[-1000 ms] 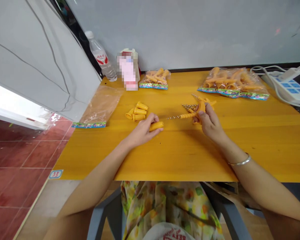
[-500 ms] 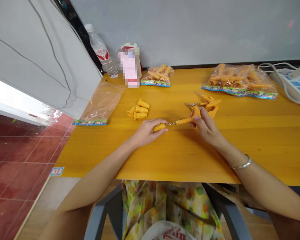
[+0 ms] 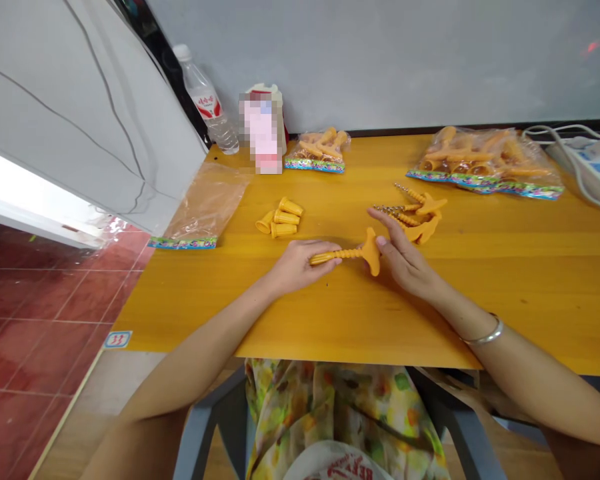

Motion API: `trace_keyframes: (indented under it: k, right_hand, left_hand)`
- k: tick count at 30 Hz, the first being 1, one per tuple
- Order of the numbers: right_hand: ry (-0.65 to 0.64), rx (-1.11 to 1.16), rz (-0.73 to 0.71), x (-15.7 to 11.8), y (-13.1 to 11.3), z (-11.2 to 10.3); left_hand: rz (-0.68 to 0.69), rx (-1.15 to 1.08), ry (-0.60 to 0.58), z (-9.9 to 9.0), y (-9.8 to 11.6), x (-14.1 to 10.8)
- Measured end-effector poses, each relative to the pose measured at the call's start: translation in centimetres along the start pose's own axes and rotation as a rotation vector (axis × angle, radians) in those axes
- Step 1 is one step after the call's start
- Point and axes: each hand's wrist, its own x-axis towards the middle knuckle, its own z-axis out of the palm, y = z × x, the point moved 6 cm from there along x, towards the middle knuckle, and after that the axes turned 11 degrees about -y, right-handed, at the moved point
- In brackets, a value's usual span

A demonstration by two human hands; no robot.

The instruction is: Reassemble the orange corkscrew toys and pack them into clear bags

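Note:
Between thumb and fingers, my left hand (image 3: 300, 268) grips an orange ribbed cap (image 3: 323, 258). The metal spiral of an orange T-handled corkscrew (image 3: 371, 252) is hidden inside the cap, and its ribbed shaft shows to the right. Beside the handle, my right hand (image 3: 405, 257) has its fingers spread, with the palm side against or very near the handle. Several loose orange caps (image 3: 284, 220) lie together at the left. Past my right hand, several corkscrews without caps (image 3: 423, 217) are piled on the table.
An open clear bag (image 3: 207, 200) lies flat on the wooden table (image 3: 370, 327) at the left. Farther back are a water bottle (image 3: 207, 103), a partly blurred carton (image 3: 264, 130), a small filled bag (image 3: 320, 150), a large filled bag (image 3: 480, 160) and a power strip (image 3: 593, 163).
The corkscrew has moved left, its spiral now inside the cap. My right hand has let go of the handle and opened its fingers. My left hand keeps its grip on the cap.

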Motion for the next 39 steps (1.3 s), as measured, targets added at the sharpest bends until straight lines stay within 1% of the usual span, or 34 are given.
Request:
trace_keyframes:
  k: [2,3,4,5,6,7,11,12,13,14,15,16,17,19,20,21,22,26,27,28,29,30,32,33,35,36,37,39]
  right_hand:
    - [0.046,-0.335,-0.091,-0.2,-0.5,-1.1]
    - [0.036,-0.484,-0.127,-0.3,-0.8,-1.3]
    - [0.014,-0.594,-0.147,-0.3,-0.9,-1.2]
    - [-0.009,-0.655,-0.152,-0.3,-0.9,-1.0]
    - [-0.025,-0.656,-0.135,-0.2,-0.9,-0.8]
    - [-0.041,-0.596,-0.1,-0.1,-0.7,-0.4]
    - [-0.153,-0.081,0.145,0.2,0.8,1.4]
    - [-0.157,-0.004,0.183,0.1,1.1,1.6]
    - [-0.124,0.012,0.189,0.1,1.3,1.3]
    - [-0.064,-0.033,0.164,0.1,1.2,0.6]
    - [0.008,-0.129,0.119,0.0,1.0,-0.3]
    - [0.06,-0.26,0.06,-0.1,0.6,-1.0]
    - [0.081,-0.404,0.001,-0.2,0.2,-1.5]
    - [0.03,-0.635,-0.082,-0.3,-0.6,-1.4]
    - [-0.01,-0.676,-0.1,-0.3,-0.8,-1.0]
    - [-0.047,-0.652,-0.098,-0.3,-1.0,-0.6]
    - [-0.076,-0.566,-0.07,-0.2,-1.1,-0.2]
    - [-0.186,-0.034,0.142,0.2,-0.2,2.0]
    - [-0.207,0.04,0.176,0.2,0.0,2.3]
    - [-0.198,0.065,0.186,0.2,0.3,2.3]
    - [-0.153,0.037,0.176,0.2,0.5,1.8]
    - [-0.077,-0.041,0.148,0.2,0.5,1.1]
    - [0.077,-0.304,0.045,-0.1,0.1,-0.5]
    - [0.114,-0.453,-0.014,-0.3,-0.3,-0.9]
    - [0.082,-0.669,-0.096,-0.4,-0.9,-0.6]
    - [0.054,-0.701,-0.11,-0.4,-1.1,-0.3]
    - [0.032,-0.672,-0.101,-0.4,-1.1,0.0]
    - [-0.003,-0.455,-0.017,-0.2,-0.7,0.5]
  left_hand:
    - [-0.035,-0.005,0.036,-0.3,-0.3,-0.1]
    - [-0.044,0.0,0.045,-0.4,-0.4,-0.1]
    - [-0.043,0.008,0.045,-0.4,-0.4,-0.2]
    - [-0.03,0.023,0.042,-0.4,-0.3,-0.2]
    - [-0.004,0.049,0.039,-0.4,-0.1,-0.3]
    - [0.029,0.089,0.037,-0.4,0.1,-0.3]
    - [0.148,0.311,0.056,-0.5,1.0,-0.5]
    - [0.161,0.341,0.065,-0.6,1.1,-0.5]
    - [0.169,0.351,0.073,-0.6,1.0,-0.5]
    - [0.174,0.344,0.078,-0.6,1.0,-0.5]
    - [0.171,0.328,0.079,-0.6,0.9,-0.5]
    - [0.165,0.309,0.079,-0.6,0.7,-0.4]
    - [0.157,0.294,0.076,-0.6,0.5,-0.4]
    - [0.142,0.282,0.068,-0.6,0.3,-0.4]
    - [0.143,0.289,0.067,-0.6,0.2,-0.4]
    - [0.147,0.305,0.069,-0.6,0.2,-0.5]
    - [0.154,0.328,0.072,-0.6,0.3,-0.6]
    - [0.168,0.452,0.056,-0.5,0.3,-0.8]
    - [0.17,0.468,0.055,-0.5,0.3,-0.8]
    - [0.168,0.469,0.06,-0.5,0.2,-0.8]
    - [0.163,0.457,0.071,-0.6,0.1,-0.8]
    - [0.158,0.436,0.086,-0.6,-0.1,-0.7]
    - [0.156,0.39,0.116,-0.7,-0.2,-0.6]
    - [0.167,0.373,0.126,-0.6,-0.1,-0.6]
    - [0.212,0.355,0.131,-0.5,0.2,-0.6]
    - [0.234,0.354,0.13,-0.4,0.4,-0.6]
    - [0.25,0.363,0.129,-0.4,0.7,-0.7]
    - [0.275,0.408,0.127,-0.3,1.2,-0.8]
